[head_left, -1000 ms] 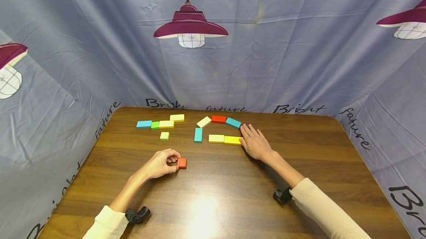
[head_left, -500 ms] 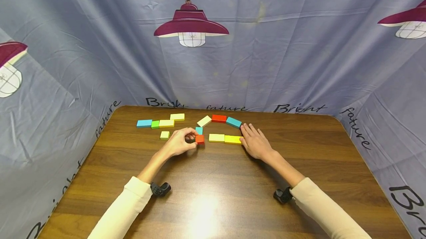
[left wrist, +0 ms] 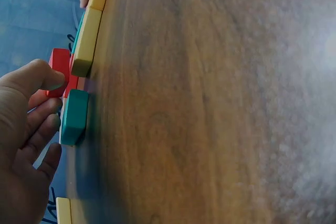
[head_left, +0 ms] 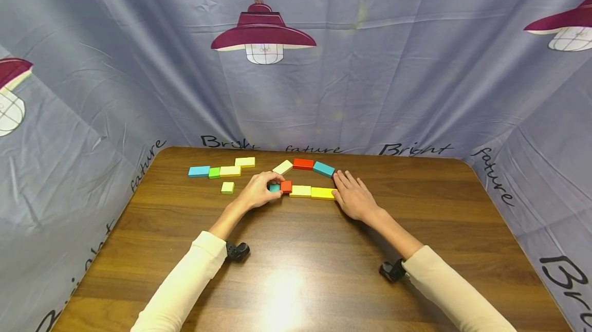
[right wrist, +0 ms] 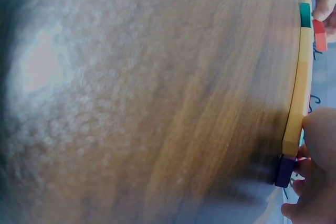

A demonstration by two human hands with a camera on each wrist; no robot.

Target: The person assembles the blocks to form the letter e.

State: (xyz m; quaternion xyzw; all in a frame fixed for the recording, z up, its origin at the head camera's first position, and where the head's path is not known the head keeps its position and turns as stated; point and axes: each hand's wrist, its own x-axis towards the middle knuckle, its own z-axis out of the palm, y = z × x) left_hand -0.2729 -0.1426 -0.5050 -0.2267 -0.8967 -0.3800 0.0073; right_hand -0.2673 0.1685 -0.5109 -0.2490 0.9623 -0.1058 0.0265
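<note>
My left hand (head_left: 260, 190) pinches a small red block (head_left: 286, 186) between thumb and fingers. In both wrist views this block is raised above the other blocks. In the head view it appears between a teal block (head_left: 275, 188), partly covered by the hand, and a pale yellow block (head_left: 300, 191). A brighter yellow block (head_left: 322, 193) adjoins the pale one. My right hand (head_left: 355, 197) lies with fingers extended at that block's right end. Close by its fingers, a dark purple block (right wrist: 285, 170) shows in the right wrist view; the head view hides it.
Behind the row lie a cream block (head_left: 283, 167), a long red block (head_left: 303, 164) and a blue block (head_left: 324, 169). Several more blocks, including a light blue one (head_left: 199, 171) and a small pale green one (head_left: 227, 187), lie left on the wooden table (head_left: 416, 208). A printed curtain hangs behind.
My left hand has carried the small red block away from me and to the right, from the front left to the gap beside the pale yellow block. My right hand has stayed put.
</note>
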